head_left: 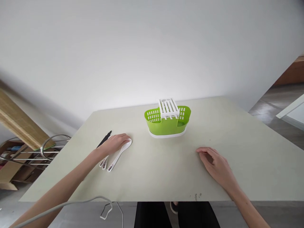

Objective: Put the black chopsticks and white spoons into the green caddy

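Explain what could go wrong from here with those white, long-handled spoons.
The left hand is at the bowl of one white, long-handled spoon; similar white handles lie close beside it, so lifting one might disturb the others. A slim black object lies partly hidden behind that hand and could get bumped. A thin, pale grey cable crosses in front of the left forearm and might snag.

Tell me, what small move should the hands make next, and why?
Perhaps the left hand should pinch the rightmost white spoon by its bowl and lift it: that hand is right at the bowl, while the right hand is well apart from it.
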`<state>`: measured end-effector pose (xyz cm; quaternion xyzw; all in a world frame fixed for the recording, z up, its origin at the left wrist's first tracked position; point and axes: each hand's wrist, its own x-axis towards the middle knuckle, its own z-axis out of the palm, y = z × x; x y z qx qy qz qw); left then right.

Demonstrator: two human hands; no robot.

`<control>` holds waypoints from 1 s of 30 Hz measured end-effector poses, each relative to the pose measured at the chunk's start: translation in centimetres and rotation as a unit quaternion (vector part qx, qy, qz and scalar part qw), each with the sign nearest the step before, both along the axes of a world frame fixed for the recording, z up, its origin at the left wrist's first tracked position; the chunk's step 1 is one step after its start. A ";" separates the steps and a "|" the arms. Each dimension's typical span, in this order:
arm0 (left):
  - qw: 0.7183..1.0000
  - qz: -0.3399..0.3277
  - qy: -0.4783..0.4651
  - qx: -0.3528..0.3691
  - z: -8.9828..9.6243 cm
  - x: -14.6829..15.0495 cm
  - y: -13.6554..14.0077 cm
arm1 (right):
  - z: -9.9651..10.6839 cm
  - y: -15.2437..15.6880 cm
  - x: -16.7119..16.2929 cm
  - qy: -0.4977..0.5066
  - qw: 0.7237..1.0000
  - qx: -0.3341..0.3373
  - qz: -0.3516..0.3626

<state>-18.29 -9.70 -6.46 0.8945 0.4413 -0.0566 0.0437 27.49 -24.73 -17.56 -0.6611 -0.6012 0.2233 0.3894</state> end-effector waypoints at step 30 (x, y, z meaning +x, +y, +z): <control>0.927 0.005 -0.161 0.338 4.4 18.1 3.4 | 1.1 0.0 -0.7 0.051 0.998 -0.006 0.022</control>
